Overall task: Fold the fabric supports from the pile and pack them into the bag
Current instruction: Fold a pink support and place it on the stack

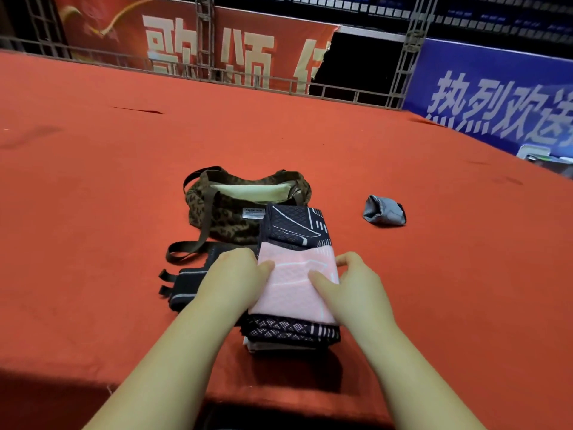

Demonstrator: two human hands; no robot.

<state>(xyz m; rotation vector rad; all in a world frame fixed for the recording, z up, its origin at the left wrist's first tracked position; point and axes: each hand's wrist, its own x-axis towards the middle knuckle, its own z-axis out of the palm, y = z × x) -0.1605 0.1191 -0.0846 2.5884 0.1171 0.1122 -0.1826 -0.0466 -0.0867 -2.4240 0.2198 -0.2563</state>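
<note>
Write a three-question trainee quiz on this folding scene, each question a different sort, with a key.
1. True or false: the leopard-print fabric bag is zipped closed.
2. Multiple choice: the folded grey fabric support lies (A) inside the bag, (B) alone on the red cloth surface, to the right of the bag, (C) under the pile.
3. Fill in: the left hand and right hand both rest on the ____ fabric support topping the pile.

Key: 1 false, its mouth is open; 2 B; 3 pink.
</note>
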